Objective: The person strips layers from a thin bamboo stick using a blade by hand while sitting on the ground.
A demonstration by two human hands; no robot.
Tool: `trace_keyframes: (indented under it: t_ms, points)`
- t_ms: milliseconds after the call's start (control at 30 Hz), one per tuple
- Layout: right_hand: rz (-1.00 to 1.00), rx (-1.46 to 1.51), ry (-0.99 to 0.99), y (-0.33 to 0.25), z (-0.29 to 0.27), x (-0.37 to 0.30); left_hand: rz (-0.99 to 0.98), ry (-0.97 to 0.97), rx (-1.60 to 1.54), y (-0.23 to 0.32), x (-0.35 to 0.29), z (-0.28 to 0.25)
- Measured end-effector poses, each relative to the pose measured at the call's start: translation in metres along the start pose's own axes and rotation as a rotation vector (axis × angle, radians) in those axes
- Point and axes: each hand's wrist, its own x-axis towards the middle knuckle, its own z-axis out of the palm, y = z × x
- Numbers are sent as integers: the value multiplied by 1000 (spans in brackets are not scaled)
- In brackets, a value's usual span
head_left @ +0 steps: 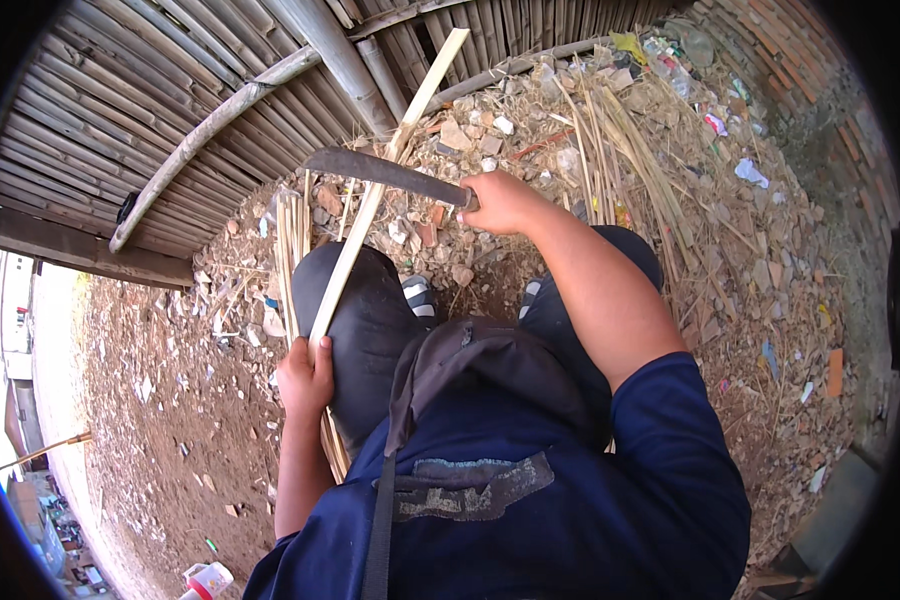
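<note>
My left hand (306,377) is closed round the near end of a long pale bamboo strip (342,268), beside my left knee. The strip slants up and away to the right, its far end close to the bamboo wall. In my right hand (505,203) is the handle of a machete (385,172) with a dark, curved blade pointing left. That blade crosses over the strip above its middle; whether they touch, I cannot tell. More thin strips (288,235) stand or lie by my left leg, partly hidden by it.
A bamboo slat wall (100,130) with round poles rises ahead and to the left. Right of my knees lies a pile of split strips (635,165). Rubble and litter cover the dirt ground (170,400). A brick wall (800,60) stands on the right.
</note>
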Motion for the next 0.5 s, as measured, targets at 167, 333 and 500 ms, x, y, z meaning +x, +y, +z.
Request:
trace_keyframes:
  t_ms: [167, 333, 500]
  points:
    - [5, 15, -32, -4, -3, -2, -5, -11, -11, -4, -1, 2]
    - [20, 13, -40, -3, -3, -1, -38, -34, -11, 1, 0, 0]
    - [13, 27, -28, 0, 0, 0, -34, -23, 18, 0, 0, 0]
